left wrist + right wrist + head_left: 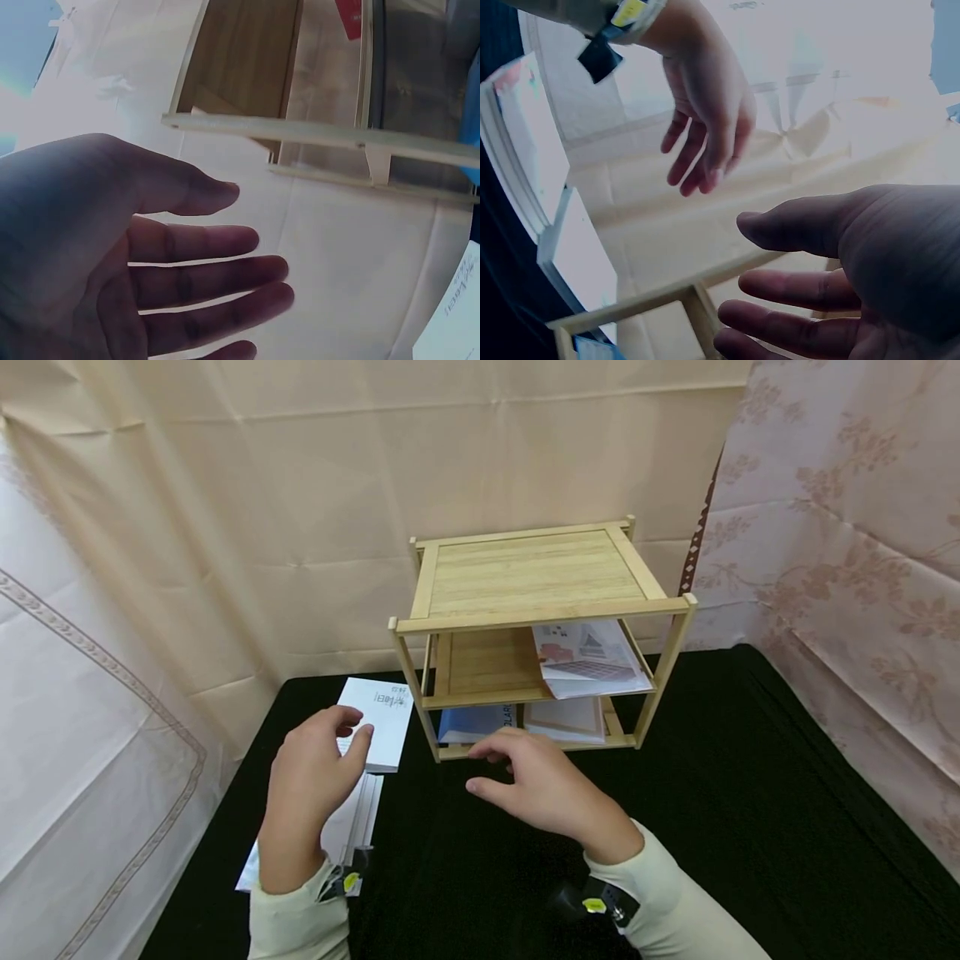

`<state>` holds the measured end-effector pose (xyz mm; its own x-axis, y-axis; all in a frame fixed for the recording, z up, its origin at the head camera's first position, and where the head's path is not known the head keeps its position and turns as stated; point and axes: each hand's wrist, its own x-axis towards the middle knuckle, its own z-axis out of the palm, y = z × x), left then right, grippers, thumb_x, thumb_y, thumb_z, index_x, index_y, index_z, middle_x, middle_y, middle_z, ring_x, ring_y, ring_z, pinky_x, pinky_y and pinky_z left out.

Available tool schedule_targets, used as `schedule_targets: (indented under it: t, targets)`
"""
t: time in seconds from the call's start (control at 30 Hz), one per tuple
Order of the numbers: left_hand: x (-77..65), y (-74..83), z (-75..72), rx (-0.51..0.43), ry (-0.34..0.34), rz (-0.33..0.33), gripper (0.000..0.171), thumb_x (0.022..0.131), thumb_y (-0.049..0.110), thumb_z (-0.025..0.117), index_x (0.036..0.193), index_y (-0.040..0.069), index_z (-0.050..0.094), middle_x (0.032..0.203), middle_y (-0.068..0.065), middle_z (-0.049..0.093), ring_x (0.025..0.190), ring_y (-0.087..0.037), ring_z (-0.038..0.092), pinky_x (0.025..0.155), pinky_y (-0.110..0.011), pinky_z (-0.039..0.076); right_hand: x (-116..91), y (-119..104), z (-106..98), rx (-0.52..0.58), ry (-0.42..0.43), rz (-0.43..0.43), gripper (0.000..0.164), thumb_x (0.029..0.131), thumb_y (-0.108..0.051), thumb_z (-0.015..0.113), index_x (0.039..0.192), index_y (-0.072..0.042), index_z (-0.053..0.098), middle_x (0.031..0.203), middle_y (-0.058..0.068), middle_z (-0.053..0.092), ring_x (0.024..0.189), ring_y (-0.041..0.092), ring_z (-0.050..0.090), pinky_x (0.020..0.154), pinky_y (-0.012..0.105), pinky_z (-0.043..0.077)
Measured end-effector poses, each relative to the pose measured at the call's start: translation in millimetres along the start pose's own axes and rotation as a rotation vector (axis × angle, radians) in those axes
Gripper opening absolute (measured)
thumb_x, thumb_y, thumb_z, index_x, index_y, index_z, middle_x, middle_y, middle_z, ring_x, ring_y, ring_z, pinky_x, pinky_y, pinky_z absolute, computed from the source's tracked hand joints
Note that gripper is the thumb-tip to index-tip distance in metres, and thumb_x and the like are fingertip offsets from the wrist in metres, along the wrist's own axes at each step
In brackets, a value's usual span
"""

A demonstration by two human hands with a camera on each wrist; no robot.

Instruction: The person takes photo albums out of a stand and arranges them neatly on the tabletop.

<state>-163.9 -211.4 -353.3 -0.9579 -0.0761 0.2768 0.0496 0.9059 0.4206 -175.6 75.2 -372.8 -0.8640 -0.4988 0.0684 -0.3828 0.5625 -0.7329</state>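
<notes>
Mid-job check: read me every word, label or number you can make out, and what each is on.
"OLAR": sideways on the blue-and-white book low in the wooden rack; any letters around it are unclear.
White book beside the rack: dark characters on its cover, too small and blurred to read.
Booklet higher in the rack: any print too small to read.
Yellow stickers at the wrists: any print too small to read.

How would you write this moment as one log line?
left hand: empty | right hand: empty | wooden rack: booklet on middle shelf | white book: left of rack
</notes>
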Motion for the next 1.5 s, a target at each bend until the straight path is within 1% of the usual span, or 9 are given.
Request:
schedule_targets:
  t: [0.13, 0.37, 0.6, 0.73, 0.93, 1.1, 1.23, 1.37, 1.5]
  targets:
    - [-2.1, 6.8, 5.0, -0.021, 0.045, 0.05, 0.033, 0.103, 0.034, 0.059, 0.123, 0.01, 0.069, 0.118, -0.014, 0.072, 0.106, -0.034, 0.069, 0.084, -0.055, 0.054, -5.0, 1.1, -10.8, -0.013, 0.049, 0.01, 0.034, 0.09, -0.036, 0.079, 0.123, -0.029, 0.07, 0.124, -0.008, 0.068, 0.116, 0.017, 0.064, 0.101, 0.046, 0.052]
    - [-1.6, 13.4, 9.9, -0.058, 0.053, 0.129, 0.031, 0.103, 0.031, 0.061, 0.124, 0.01, 0.069, 0.122, -0.013, 0.071, 0.11, -0.034, 0.069, 0.09, -0.056, 0.055, -11.7, 5.8, -27.4, -0.036, 0.133, -0.017, 0.034, 0.092, -0.036, 0.078, 0.124, -0.026, 0.071, 0.124, -0.007, 0.068, 0.115, 0.018, 0.064, 0.095, 0.043, 0.054]
    - [2.3, 20.8, 10.1, -0.069, 0.107, 0.227, 0.03, 0.101, 0.029, 0.064, 0.123, 0.009, 0.069, 0.12, -0.012, 0.072, 0.106, -0.032, 0.069, 0.088, -0.055, 0.056, -11.1, 7.9, -35.8, -0.04, 0.184, -0.012, 0.034, 0.094, -0.037, 0.076, 0.125, -0.025, 0.071, 0.128, -0.005, 0.067, 0.116, 0.019, 0.065, 0.092, 0.042, 0.056]
    - [6.6, 34.0, 14.8, -0.093, 0.14, 0.309, 0.031, 0.099, 0.028, 0.067, 0.123, 0.009, 0.07, 0.118, -0.01, 0.072, 0.105, -0.029, 0.07, 0.085, -0.052, 0.056, -13.4, 6.0, -40.9, -0.068, 0.221, -0.001, 0.033, 0.094, -0.039, 0.076, 0.123, -0.026, 0.071, 0.128, -0.005, 0.067, 0.114, 0.019, 0.064, 0.09, 0.042, 0.056]
    - [10.1, 60.8, 21.9, -0.178, 0.13, 0.384, 0.032, 0.099, 0.027, 0.068, 0.126, 0.008, 0.068, 0.122, -0.01, 0.07, 0.111, -0.027, 0.068, 0.09, -0.05, 0.056, -17.5, 8.1, -47.7, -0.08, 0.248, -0.007, 0.032, 0.094, -0.038, 0.076, 0.122, -0.024, 0.071, 0.126, -0.004, 0.068, 0.113, 0.019, 0.066, 0.091, 0.043, 0.058]
    - [14.4, 78.2, 21.7, -0.243, 0.144, 0.413, 0.032, 0.098, 0.025, 0.069, 0.126, 0.009, 0.068, 0.124, -0.008, 0.068, 0.113, -0.027, 0.066, 0.09, -0.048, 0.055, -19.5, 11.8, -54.1, -0.076, 0.296, -0.002, 0.032, 0.095, -0.034, 0.076, 0.123, -0.019, 0.071, 0.13, 0.002, 0.068, 0.116, 0.025, 0.067, 0.094, 0.046, 0.058]
    - [16.1, 87.9, 24.5, -0.308, 0.152, 0.415, 0.033, 0.097, 0.023, 0.071, 0.127, 0.009, 0.067, 0.127, -0.007, 0.067, 0.116, -0.026, 0.065, 0.095, -0.047, 0.054, -21.8, 14.4, -59.7, -0.091, 0.321, 0.017, 0.033, 0.096, -0.034, 0.075, 0.125, -0.018, 0.071, 0.134, 0.006, 0.067, 0.118, 0.027, 0.066, 0.096, 0.049, 0.056]
    - [15.4, 91.8, 32.2, -0.354, 0.149, 0.418, 0.034, 0.097, 0.02, 0.071, 0.128, 0.007, 0.067, 0.131, -0.008, 0.065, 0.12, -0.026, 0.063, 0.101, -0.047, 0.052, -23.7, 16.0, -63.4, -0.09, 0.326, 0.029, 0.033, 0.097, -0.034, 0.074, 0.126, -0.018, 0.071, 0.136, 0.006, 0.066, 0.119, 0.027, 0.065, 0.097, 0.05, 0.055]
    - [15.2, 91.4, 39.2, -0.38, 0.206, 0.43, 0.03, 0.096, 0.017, 0.071, 0.124, 0.006, 0.068, 0.129, -0.008, 0.067, 0.118, -0.025, 0.065, 0.099, -0.045, 0.054, -25.2, 17.6, -66.0, -0.087, 0.324, 0.048, 0.033, 0.097, -0.034, 0.074, 0.126, -0.018, 0.07, 0.135, 0.004, 0.066, 0.119, 0.027, 0.066, 0.098, 0.05, 0.055]
